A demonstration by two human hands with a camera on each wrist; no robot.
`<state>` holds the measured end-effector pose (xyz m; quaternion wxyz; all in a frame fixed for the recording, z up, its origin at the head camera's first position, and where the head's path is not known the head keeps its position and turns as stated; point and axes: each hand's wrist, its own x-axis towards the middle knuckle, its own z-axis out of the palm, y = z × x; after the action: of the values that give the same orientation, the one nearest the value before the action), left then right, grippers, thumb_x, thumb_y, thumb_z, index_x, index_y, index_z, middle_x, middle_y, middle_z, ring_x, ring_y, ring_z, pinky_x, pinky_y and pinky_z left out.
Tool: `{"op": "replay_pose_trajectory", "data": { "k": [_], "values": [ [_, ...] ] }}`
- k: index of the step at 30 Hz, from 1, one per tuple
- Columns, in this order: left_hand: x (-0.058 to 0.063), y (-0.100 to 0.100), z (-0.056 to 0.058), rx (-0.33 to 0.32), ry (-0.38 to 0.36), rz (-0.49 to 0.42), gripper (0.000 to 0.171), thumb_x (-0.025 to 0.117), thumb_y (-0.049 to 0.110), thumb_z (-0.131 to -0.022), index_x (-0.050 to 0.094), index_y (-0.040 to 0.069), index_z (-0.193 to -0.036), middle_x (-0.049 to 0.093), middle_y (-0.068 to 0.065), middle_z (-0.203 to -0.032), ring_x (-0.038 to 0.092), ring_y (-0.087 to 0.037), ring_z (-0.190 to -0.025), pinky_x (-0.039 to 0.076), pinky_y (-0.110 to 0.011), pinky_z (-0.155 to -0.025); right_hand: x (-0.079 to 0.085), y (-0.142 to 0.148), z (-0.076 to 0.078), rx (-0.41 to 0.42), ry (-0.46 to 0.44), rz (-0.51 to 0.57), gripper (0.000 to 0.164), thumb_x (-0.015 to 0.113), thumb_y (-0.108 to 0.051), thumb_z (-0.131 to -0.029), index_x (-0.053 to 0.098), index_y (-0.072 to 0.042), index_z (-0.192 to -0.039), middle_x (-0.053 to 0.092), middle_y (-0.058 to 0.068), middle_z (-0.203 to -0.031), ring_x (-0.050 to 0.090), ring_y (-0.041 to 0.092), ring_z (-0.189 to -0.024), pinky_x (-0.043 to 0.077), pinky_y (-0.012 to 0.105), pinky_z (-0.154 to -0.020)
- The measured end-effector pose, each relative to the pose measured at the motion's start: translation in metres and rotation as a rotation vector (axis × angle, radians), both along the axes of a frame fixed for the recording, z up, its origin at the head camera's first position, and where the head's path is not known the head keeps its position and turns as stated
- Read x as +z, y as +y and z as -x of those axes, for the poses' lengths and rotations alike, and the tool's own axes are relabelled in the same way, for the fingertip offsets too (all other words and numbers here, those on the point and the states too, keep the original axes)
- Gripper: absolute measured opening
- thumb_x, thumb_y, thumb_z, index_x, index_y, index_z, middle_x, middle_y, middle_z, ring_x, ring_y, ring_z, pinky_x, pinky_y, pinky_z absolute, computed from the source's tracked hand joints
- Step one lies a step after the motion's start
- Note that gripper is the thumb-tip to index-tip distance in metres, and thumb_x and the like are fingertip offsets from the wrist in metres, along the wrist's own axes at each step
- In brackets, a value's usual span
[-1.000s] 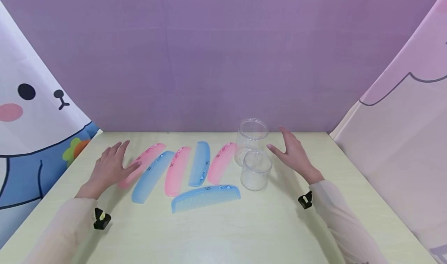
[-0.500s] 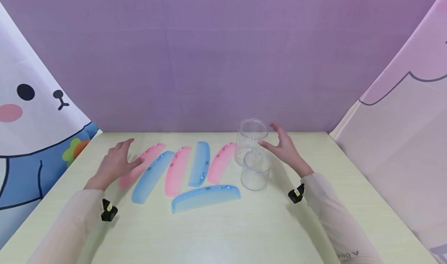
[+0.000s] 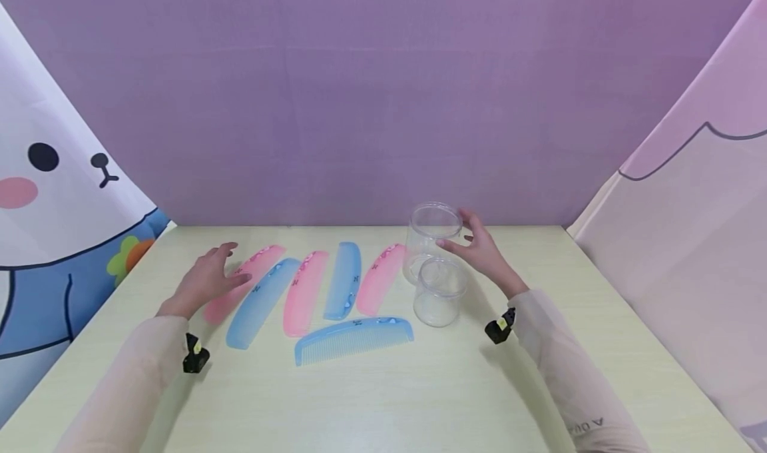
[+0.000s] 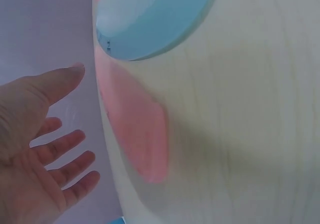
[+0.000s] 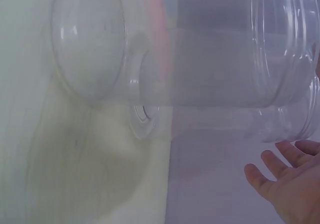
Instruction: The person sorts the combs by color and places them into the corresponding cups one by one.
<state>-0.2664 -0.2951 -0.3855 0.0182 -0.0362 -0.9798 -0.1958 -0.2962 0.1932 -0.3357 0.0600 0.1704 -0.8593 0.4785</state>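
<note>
My left hand [image 3: 206,280] hovers at the leftmost pink comb [image 3: 230,293], holding nothing; the left wrist view shows its fingers [image 4: 67,149] relaxed and thumb extended. Beside that comb lies a blue comb [image 3: 260,306]. Further right are a pink comb [image 3: 304,296], an upright blue comb [image 3: 343,283] and another pink comb [image 3: 380,280]. Across the front lies a blue comb [image 3: 353,340], teeth toward me. My right hand [image 3: 484,253] reaches around the right side of the tall clear jar [image 3: 425,246], fingers spread at its rim. A shorter clear jar [image 3: 439,300] stands in front.
The pale wooden tabletop [image 3: 383,406] runs back to a purple cloth backdrop [image 3: 359,106]. Printed cloths hang at both sides, a cartoon animal cloth [image 3: 66,240] on the left and a pink and white one [image 3: 689,240] on the right.
My right hand has moved left up to the tall jar's rim. My left hand has shifted slightly right over the leftmost pink comb. The combs and jars have stayed in place.
</note>
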Motion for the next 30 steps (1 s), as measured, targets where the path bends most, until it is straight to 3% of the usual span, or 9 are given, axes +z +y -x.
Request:
{"op": "replay_pose_trajectory", "data": {
  "k": [6,17,30],
  "values": [
    [-0.003,0.001,0.001,-0.015,-0.027,-0.014,0.078,0.065,0.033,-0.081,0.026,-0.006,-0.136,0.039,-0.03,-0.132,0.041,-0.047,-0.116,0.037,-0.061,-0.094,0.009,-0.005,-0.01,0.002,-0.038,0.026,0.078,0.064,-0.014,-0.084,0.014,0.006,-0.142,0.023,0.028,-0.144,0.025,0.043,-0.133,0.028,0.054,-0.106],
    [-0.01,0.002,0.005,-0.016,-0.098,-0.02,0.076,0.067,0.031,-0.081,0.028,-0.007,-0.135,0.045,-0.032,-0.124,0.046,-0.046,-0.109,0.04,-0.059,-0.091,0.005,-0.007,-0.008,0.004,-0.064,0.069,0.076,0.063,-0.018,-0.086,0.016,0.004,-0.142,0.025,0.026,-0.145,0.026,0.041,-0.133,0.027,0.054,-0.107],
    [-0.009,0.004,0.006,-0.009,-0.113,-0.085,0.07,0.067,0.026,-0.081,0.032,-0.005,-0.133,0.046,-0.031,-0.124,0.048,-0.044,-0.107,0.044,-0.055,-0.091,-0.002,-0.006,-0.004,0.015,-0.086,0.112,0.075,0.063,-0.017,-0.085,0.018,0.003,-0.141,0.026,0.026,-0.143,0.027,0.042,-0.132,0.027,0.054,-0.107]
  ]
}}
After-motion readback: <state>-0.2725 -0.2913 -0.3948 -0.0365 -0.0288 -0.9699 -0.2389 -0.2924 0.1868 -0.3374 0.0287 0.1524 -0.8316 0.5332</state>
